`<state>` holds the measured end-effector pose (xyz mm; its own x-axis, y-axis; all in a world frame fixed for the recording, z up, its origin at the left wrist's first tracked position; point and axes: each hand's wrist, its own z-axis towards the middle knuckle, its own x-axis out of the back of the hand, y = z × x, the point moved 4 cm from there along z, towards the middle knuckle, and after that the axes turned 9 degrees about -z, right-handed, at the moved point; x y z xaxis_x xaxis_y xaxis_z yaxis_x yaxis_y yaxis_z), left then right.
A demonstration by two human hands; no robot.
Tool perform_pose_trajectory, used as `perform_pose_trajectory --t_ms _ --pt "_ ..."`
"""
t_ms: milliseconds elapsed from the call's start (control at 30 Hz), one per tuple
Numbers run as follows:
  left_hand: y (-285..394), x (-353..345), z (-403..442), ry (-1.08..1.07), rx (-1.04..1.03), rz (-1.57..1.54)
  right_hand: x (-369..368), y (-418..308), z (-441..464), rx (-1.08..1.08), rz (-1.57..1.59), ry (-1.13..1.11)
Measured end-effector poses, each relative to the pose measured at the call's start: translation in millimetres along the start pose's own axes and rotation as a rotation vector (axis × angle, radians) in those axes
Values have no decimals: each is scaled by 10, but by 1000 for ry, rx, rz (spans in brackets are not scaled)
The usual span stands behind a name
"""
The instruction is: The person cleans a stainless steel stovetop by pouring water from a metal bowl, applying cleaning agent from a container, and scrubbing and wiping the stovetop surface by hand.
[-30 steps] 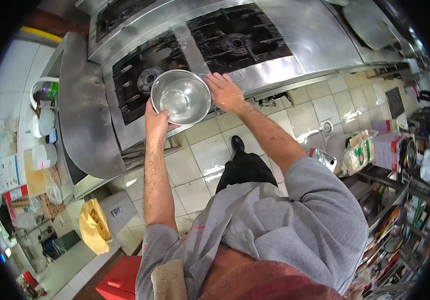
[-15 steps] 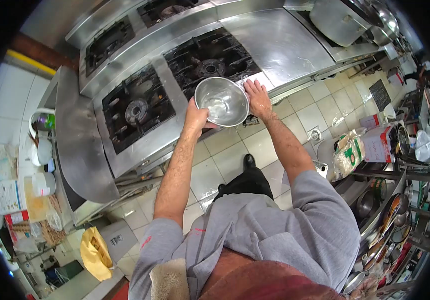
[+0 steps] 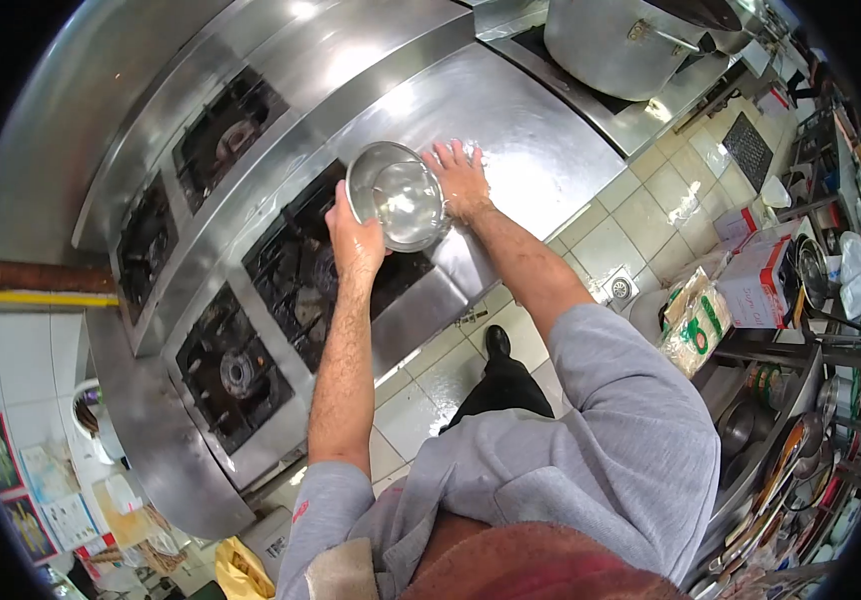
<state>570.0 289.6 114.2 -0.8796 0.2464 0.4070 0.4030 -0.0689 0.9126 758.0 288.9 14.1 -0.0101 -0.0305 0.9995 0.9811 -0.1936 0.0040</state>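
A round metal bowl (image 3: 406, 190) is held by its left rim in my left hand (image 3: 355, 240), above the edge between a black burner grate (image 3: 301, 290) and the flat steel top. The bowl is tilted, its shiny inside facing me; liquid seems to be in it, though glare makes this hard to tell. My right hand (image 3: 463, 182) lies palm down with fingers spread on the wet-looking steel worktop (image 3: 541, 130), just right of the bowl. Part of the grate is hidden behind the bowl and left forearm.
A large metal pot (image 3: 611, 50) stands on the stove at the far right. More burners (image 3: 239, 372) lie to the left. Shelves with pans and utensils (image 3: 751, 500) run along my right, near a plastic bag (image 3: 696, 325) and a box (image 3: 756, 285). The tiled floor (image 3: 601, 250) looks wet.
The bowl and both hands have shifted right along the stove, from the burners toward the flat steel top. My right hand now rests on that surface. The view has turned.
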Motion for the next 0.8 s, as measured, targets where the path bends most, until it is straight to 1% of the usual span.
perform_pose_trajectory --t_ms 33,67,133,167,200,267,333,400,467,500,533,600,633,667,733,767,800 --pt "24 -52 149 38 -82 97 111 97 153 4 -42 -38" --pt "42 -122 276 76 -165 194 32 214 345 -5 -33 -43" --pt "233 -262 408 62 -105 154 -101 453 709 -39 9 49" --pt "309 -324 442 60 -39 47 -161 594 777 -75 97 75" --pt "330 -380 504 60 29 -60 -161 742 747 -82 106 69" --pt "125 -485 710 51 -21 19 -126 1238 497 -357 249 185" --pt "53 -606 760 9 7 -68 -211 1782 277 -537 179 213" --pt "-50 -704 801 -29 26 -125 -121 2181 63 -681 59 159" --pt "-73 -838 839 -71 -77 -209 -182 2462 -111 -747 32 225" --pt "-79 -890 818 -69 -50 -235 -163 2479 -145 -775 14 212" --pt "-71 -939 848 -74 -50 -234 -142 2503 -53 -779 14 211" --pt "-23 -1028 896 -125 -34 -329 -113 2523 341 -755 103 196" --pt "-1 -1076 968 -134 42 -359 -128 2520 642 -685 116 204" --pt "32 -1135 1047 -137 43 -356 -144 2515 952 -615 128 212" --pt "128 -1260 1225 -145 15 -305 -181 2373 1361 -278 151 130" --pt "196 -1321 1320 -157 -15 -276 -212 2337 1381 -281 153 128" --pt "234 -1401 1417 -161 -13 -274 -218 2302 1370 -300 156 193"
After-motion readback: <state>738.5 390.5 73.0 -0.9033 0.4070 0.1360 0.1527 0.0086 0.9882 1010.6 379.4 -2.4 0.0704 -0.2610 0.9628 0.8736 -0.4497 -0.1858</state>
